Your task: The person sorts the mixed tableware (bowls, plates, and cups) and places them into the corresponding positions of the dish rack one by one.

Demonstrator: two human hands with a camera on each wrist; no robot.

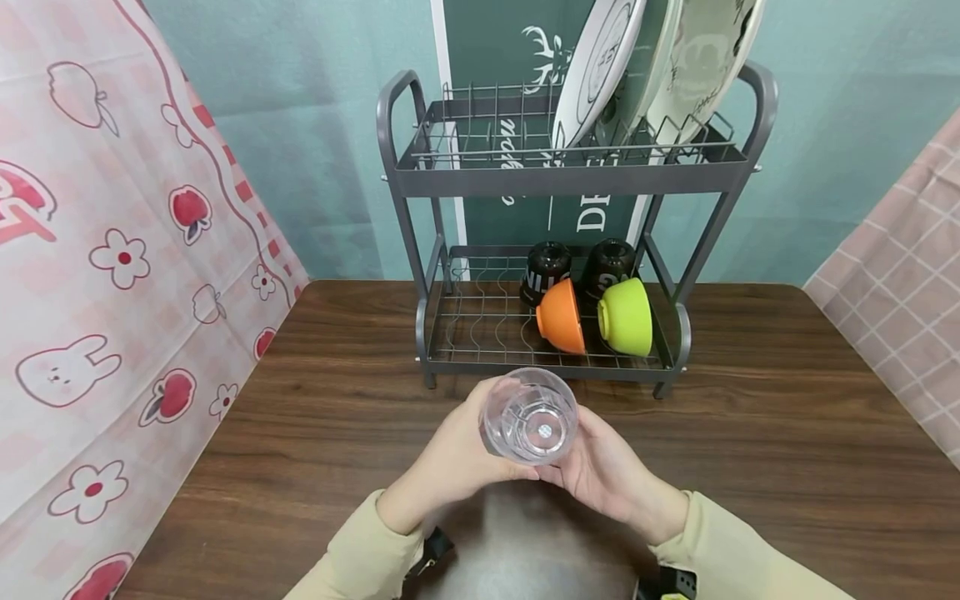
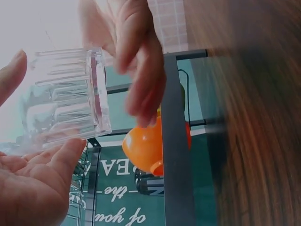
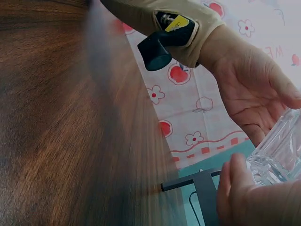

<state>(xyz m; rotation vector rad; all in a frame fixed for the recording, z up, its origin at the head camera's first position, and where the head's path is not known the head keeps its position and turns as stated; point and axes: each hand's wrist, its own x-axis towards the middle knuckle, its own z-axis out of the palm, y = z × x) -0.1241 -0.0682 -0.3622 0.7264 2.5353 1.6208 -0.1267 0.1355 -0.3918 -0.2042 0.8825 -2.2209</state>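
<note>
A clear drinking glass [image 1: 529, 417] is held above the table in front of the rack, its mouth toward the head camera. My left hand [image 1: 468, 446] grips its side, fingers and thumb around the wall. In the left wrist view the glass [image 2: 70, 101] lies between the thumb and fingers of the left hand [image 2: 35, 188]. My right hand [image 1: 611, 471] is close beside the glass on the right. Blurred in the left wrist view, the right hand [image 2: 136, 61] has loosely bent fingers by the thick base, with a small gap visible. The right wrist view cuts off part of the glass [image 3: 277, 155].
Behind the hands stands a grey two-tier dish rack [image 1: 570, 181]. White plates [image 1: 603, 71] lean on its upper tier. An orange bowl [image 1: 561, 317], a green bowl [image 1: 627, 317] and two black cups [image 1: 546, 271] occupy the lower right. The wooden table [image 1: 787, 433] extends on both sides.
</note>
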